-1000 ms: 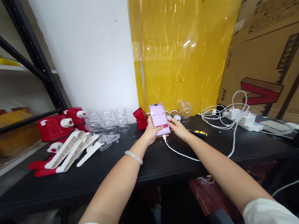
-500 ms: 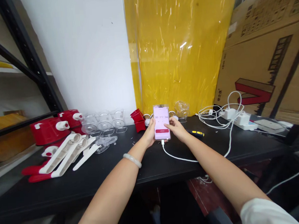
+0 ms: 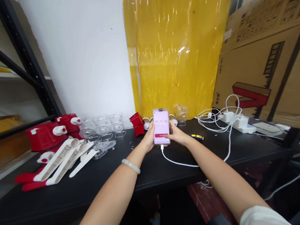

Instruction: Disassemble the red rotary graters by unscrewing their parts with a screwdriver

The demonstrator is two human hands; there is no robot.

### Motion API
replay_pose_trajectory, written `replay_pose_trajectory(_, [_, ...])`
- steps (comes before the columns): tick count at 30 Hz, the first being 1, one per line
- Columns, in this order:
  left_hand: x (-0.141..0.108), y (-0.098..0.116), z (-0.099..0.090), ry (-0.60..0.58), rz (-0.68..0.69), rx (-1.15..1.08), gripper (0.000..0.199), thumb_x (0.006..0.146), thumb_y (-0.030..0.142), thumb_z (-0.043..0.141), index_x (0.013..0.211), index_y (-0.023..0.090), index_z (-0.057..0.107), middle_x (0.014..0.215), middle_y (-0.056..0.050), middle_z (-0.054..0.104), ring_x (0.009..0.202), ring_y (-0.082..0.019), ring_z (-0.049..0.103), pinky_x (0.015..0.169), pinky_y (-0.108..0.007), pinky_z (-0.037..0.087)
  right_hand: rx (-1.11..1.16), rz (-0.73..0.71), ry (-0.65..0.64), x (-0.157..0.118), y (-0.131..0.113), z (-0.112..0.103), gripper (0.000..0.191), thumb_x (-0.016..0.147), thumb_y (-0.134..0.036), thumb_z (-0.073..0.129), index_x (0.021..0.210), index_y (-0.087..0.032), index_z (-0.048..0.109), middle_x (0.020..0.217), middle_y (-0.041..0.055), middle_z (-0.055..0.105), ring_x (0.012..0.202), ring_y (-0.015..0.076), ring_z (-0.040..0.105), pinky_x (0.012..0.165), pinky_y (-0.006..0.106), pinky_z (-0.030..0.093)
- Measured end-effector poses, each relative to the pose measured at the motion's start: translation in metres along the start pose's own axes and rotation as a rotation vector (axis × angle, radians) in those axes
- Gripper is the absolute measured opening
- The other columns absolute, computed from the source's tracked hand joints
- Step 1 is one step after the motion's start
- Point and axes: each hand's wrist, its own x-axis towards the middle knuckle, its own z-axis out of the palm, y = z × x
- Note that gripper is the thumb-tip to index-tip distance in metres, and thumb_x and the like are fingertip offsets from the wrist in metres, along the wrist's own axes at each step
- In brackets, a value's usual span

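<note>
A smartphone (image 3: 161, 128) stands nearly upright in front of me, over the black table, its pink screen showing a timer and a red bar. My left hand (image 3: 148, 138) grips its left edge, fingers mostly hidden behind it. On the other side, my right hand (image 3: 179, 135) holds the right edge, and its thumb lies over the red bar low on the screen. A white charging cable (image 3: 180, 163) is plugged into the phone's bottom end. Red plastic cups (image 3: 139, 130) and round clear and white parts sit just behind the hands.
Red plastic housings (image 3: 44, 136), white-and-red handles (image 3: 60, 163) and clear plastic cups (image 3: 103, 125) crowd the left of the black table (image 3: 154, 171). A yellow-black tool handle (image 3: 197, 136), white chargers (image 3: 240, 122) and a large cardboard box (image 3: 255, 66) are at right.
My right thumb has moved down the screen onto the red bar. The timer has gone up by one second. The whole view has shifted slightly.
</note>
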Motion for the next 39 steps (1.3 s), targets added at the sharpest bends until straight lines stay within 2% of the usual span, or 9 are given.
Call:
replay_pose_trajectory(2, [-0.001, 0.001, 0.001, -0.005, 0.0, -0.001, 0.064, 0.081, 0.066, 0.048, 0.135, 0.033, 0.037, 0.132, -0.013, 0.056, 0.086, -0.029, 0.068, 0.055, -0.043, 0.058, 0.021, -0.009, -0.021, 0.0, -0.002, -0.001, 0.067, 0.053, -0.031, 0.084, 0.106, -0.028, 0.043, 0.108, 0.0027, 0.063, 0.099, 0.0215, 0.062, 0.09, 0.041, 0.05])
replay_pose_trajectory(8, [0.0, 0.003, 0.004, 0.02, 0.02, -0.007, 0.057, 0.085, 0.059, 0.05, 0.133, 0.03, 0.041, 0.129, -0.012, 0.057, 0.09, -0.027, 0.068, 0.059, -0.038, 0.059, 0.008, -0.015, 0.215, 0.005, -0.006, -0.007, 0.033, 0.075, -0.055, 0.062, 0.079, -0.025, 0.05, 0.083, 0.0008, 0.064, 0.082, 0.0223, 0.063, 0.071, 0.038, 0.051])
replay_pose_trajectory(12, [0.001, 0.001, 0.003, 0.025, 0.055, -0.038, 0.054, 0.086, 0.054, 0.054, 0.133, 0.029, 0.043, 0.128, -0.011, 0.059, 0.097, -0.025, 0.066, 0.069, -0.036, 0.059, -0.013, -0.041, 0.24, 0.006, -0.006, -0.01, 0.03, 0.073, -0.049, 0.066, 0.077, -0.024, 0.049, 0.079, -0.0003, 0.061, 0.081, 0.0211, 0.061, 0.075, 0.037, 0.05])
replay_pose_trajectory(17, [0.001, 0.0, -0.001, -0.042, 0.013, -0.029, 0.058, 0.087, 0.054, 0.05, 0.138, 0.031, 0.036, 0.133, -0.013, 0.055, 0.089, -0.028, 0.068, 0.057, -0.039, 0.058, -0.045, -0.074, 0.122, 0.003, -0.005, -0.01, 0.047, 0.059, -0.03, 0.077, 0.095, -0.026, 0.047, 0.099, 0.0006, 0.063, 0.097, 0.0211, 0.06, 0.089, 0.039, 0.047])
replay_pose_trajectory(22, [0.001, 0.0, -0.001, -0.03, 0.02, -0.058, 0.058, 0.088, 0.055, 0.048, 0.139, 0.03, 0.036, 0.135, -0.013, 0.054, 0.094, -0.029, 0.066, 0.059, -0.037, 0.057, -0.047, -0.079, 0.079, 0.002, -0.004, -0.01, 0.046, 0.062, -0.03, 0.076, 0.097, -0.026, 0.046, 0.103, 0.0015, 0.063, 0.099, 0.0211, 0.06, 0.091, 0.04, 0.046])
replay_pose_trajectory(28, [0.001, 0.001, 0.0, -0.01, 0.016, -0.064, 0.057, 0.088, 0.055, 0.047, 0.139, 0.028, 0.038, 0.126, -0.013, 0.061, 0.089, -0.029, 0.068, 0.059, -0.038, 0.057, -0.043, -0.031, 0.183, 0.005, -0.004, -0.013, 0.032, 0.074, -0.05, 0.065, 0.086, -0.023, 0.052, 0.088, 0.0007, 0.063, 0.086, 0.0193, 0.06, 0.077, 0.034, 0.049])
replay_pose_trajectory(34, [0.002, 0.0, -0.001, -0.038, -0.017, -0.111, 0.059, 0.089, 0.055, 0.047, 0.141, 0.029, 0.037, 0.12, -0.012, 0.064, 0.094, -0.028, 0.067, 0.067, -0.039, 0.056, -0.05, 0.003, 0.212, 0.006, -0.006, -0.015, 0.036, 0.081, -0.057, 0.054, 0.085, -0.022, 0.055, 0.088, 0.0022, 0.062, 0.085, 0.0199, 0.061, 0.072, 0.033, 0.05])
replay_pose_trajectory(37, [0.0, 0.002, 0.001, -0.012, -0.001, -0.085, 0.058, 0.089, 0.055, 0.046, 0.14, 0.029, 0.038, 0.123, -0.012, 0.063, 0.09, -0.027, 0.068, 0.069, -0.04, 0.056, -0.028, 0.008, 0.149, 0.004, -0.005, -0.014, 0.038, 0.076, -0.052, 0.064, 0.099, -0.024, 0.051, 0.1, 0.0039, 0.063, 0.093, 0.0216, 0.062, 0.08, 0.037, 0.051])
replay_pose_trajectory(39, [-0.001, 0.003, 0.002, -0.005, -0.009, -0.066, 0.059, 0.088, 0.058, 0.045, 0.138, 0.027, 0.04, 0.125, -0.014, 0.062, 0.087, -0.028, 0.068, 0.068, -0.043, 0.056, -0.02, -0.001, 0.051, 0.001, -0.005, -0.012, 0.063, 0.068, -0.043, 0.075, 0.119, -0.027, 0.042, 0.114, 0.007, 0.06, 0.104, 0.0234, 0.059, 0.088, 0.042, 0.05])
